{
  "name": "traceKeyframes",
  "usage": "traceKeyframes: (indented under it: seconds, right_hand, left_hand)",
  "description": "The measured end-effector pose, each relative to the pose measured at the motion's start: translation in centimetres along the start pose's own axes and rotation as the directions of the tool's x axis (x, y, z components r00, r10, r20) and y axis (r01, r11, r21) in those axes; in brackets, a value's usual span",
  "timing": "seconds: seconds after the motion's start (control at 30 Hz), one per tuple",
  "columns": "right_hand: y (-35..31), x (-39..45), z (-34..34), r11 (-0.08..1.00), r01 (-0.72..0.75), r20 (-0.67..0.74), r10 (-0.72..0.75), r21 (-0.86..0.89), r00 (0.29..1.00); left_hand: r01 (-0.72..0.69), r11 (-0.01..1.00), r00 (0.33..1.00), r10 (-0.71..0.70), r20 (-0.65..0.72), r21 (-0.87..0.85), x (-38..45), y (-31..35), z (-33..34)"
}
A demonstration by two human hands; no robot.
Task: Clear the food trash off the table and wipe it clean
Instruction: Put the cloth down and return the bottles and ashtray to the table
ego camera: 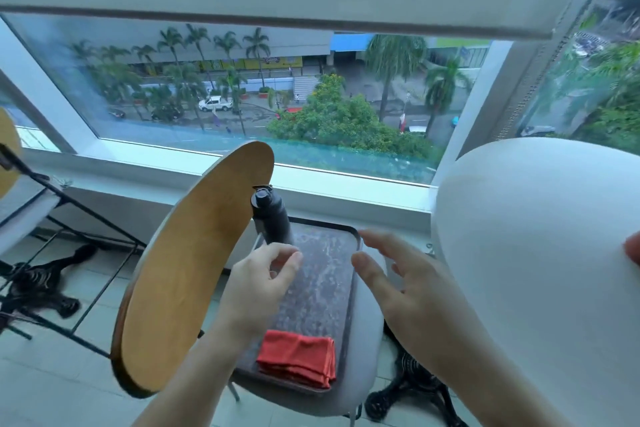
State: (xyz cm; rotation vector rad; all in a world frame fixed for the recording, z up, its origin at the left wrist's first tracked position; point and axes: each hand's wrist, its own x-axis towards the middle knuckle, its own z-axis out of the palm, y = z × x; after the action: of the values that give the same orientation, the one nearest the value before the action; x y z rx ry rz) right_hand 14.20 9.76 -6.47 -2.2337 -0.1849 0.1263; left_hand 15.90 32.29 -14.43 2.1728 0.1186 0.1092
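Note:
A dark tray (343, 291) lies on a grey chair seat below me. A folded red cloth (298, 356) rests on its near end, and a black spray bottle (269, 215) stands at its far left corner. My left hand (260, 282) hovers just in front of the bottle with fingers loosely curled, holding nothing. My right hand (401, 284) is spread open above the tray's right edge, fingers straight, touching nothing. The round white table (540, 253) fills the right side of the view.
The chair's wooden backrest (194, 267) stands to the left of the tray. A black wire-frame chair (52, 253) and an ornate black table base (34, 288) are at far left. Another black base (412, 381) sits under the white table. A window sill (311, 187) runs behind.

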Motion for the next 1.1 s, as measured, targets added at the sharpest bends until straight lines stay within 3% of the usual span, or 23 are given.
traceKeyframes:
  seconds: [0.13, 0.33, 0.6, 1.1]
  right_hand:
    - [0.6, 2.9, 4.0, 0.996, -0.058, 0.045, 0.055, 0.067, 0.997]
    - [3.0, 8.5, 9.3, 0.992, -0.107, 0.104, 0.101, 0.062, 0.99]
    - [7.4, 16.1, 14.5, 0.973, -0.228, 0.18, 0.231, -0.039, 0.956]
    - [12.8, 21.1, 19.3, 0.921, -0.266, 0.169, 0.322, -0.284, 0.932]
  left_hand:
    - [0.046, 0.998, 0.999, -0.047, 0.015, 0.041, 1.6, -4.1, -0.3]
    - [0.235, 0.972, 0.972, -0.235, 0.025, 0.0, 4.5, -9.4, 0.4]
    - [0.473, 0.875, 0.861, -0.484, 0.159, 0.099, 10.7, -15.9, 2.3]
    - [0.393, 0.88, 0.919, -0.382, 0.093, -0.267, 16.4, -19.6, 5.8]
